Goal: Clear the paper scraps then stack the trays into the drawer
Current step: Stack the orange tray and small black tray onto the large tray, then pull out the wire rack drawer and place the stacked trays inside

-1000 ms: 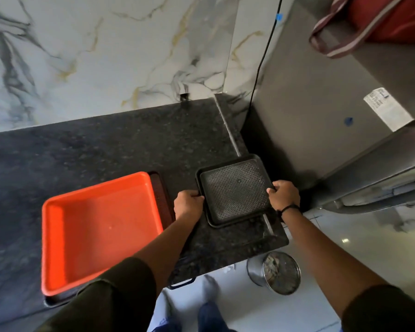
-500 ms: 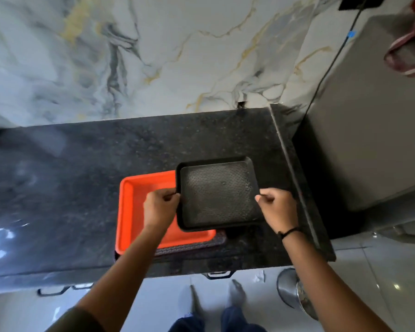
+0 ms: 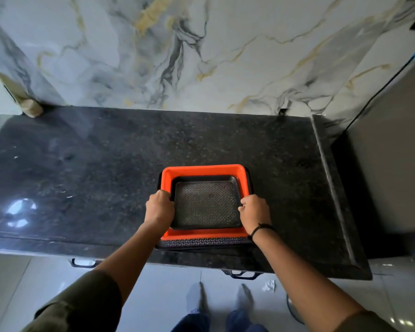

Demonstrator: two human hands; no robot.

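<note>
Black tray (image 3: pixel 207 204) flat inside orange tray (image 3: pixel 203 169), both hands gripping sides

Bare forearms, both reaching up from the lower corners of the frame. Left hand (image 3: pixel 159 209) and right hand (image 3: pixel 254 213) bare, no rings visible. Thin black band (image 3: pixel 259 228) around the right wrist. Short dark olive sleeves (image 3: pixel 82 305) at lower left and lower right. At bottom centre, blue trouser legs (image 3: pixel 194 323) and grey socks (image 3: pixel 197 295).

Dim, soft-blurred; window glare on countertop (image 3: pixel 22 209).
</note>
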